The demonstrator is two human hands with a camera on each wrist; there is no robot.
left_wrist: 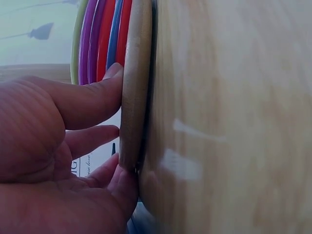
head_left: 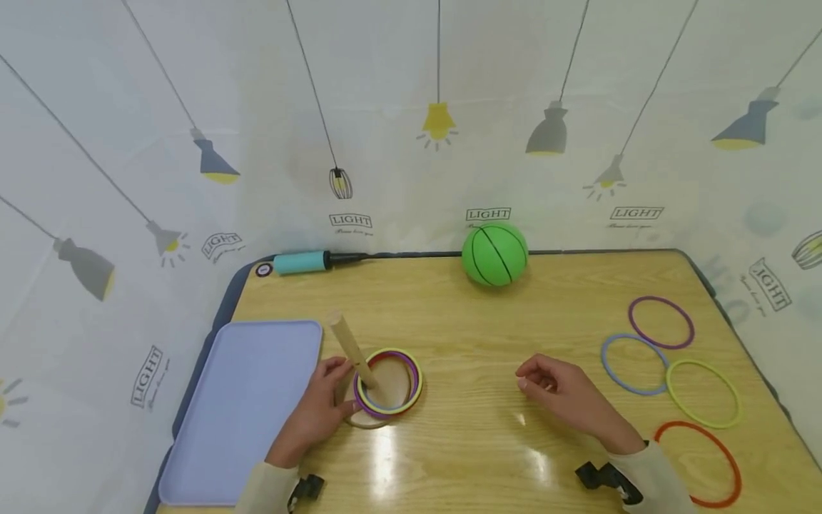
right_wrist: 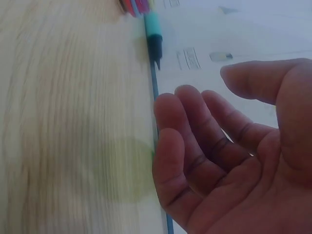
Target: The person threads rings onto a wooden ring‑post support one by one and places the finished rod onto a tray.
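Observation:
A wooden ring-toss stand [head_left: 348, 344], a round base with an upright post, stands left of the table's middle. Around the post lies a stack of coloured rings [head_left: 421, 383], with a yellow one on top and purple, red and blue below. My left hand [head_left: 319, 405] grips the edge of the stand's base. The left wrist view shows the thumb [left_wrist: 90, 100] at the rim beside the rings and the other fingertips against the base's side [left_wrist: 132, 97]. Over the table to the right, my right hand [head_left: 565, 395] hangs loosely curled, holding nothing.
Right of my right hand lie loose rings: purple [head_left: 692, 335], blue [head_left: 604, 355], yellow-green [head_left: 737, 400] and red [head_left: 737, 471]. A lavender tray [head_left: 257, 400] is at the left. Along the back edge are a green ball [head_left: 494, 255] and a teal hand pump [head_left: 300, 263].

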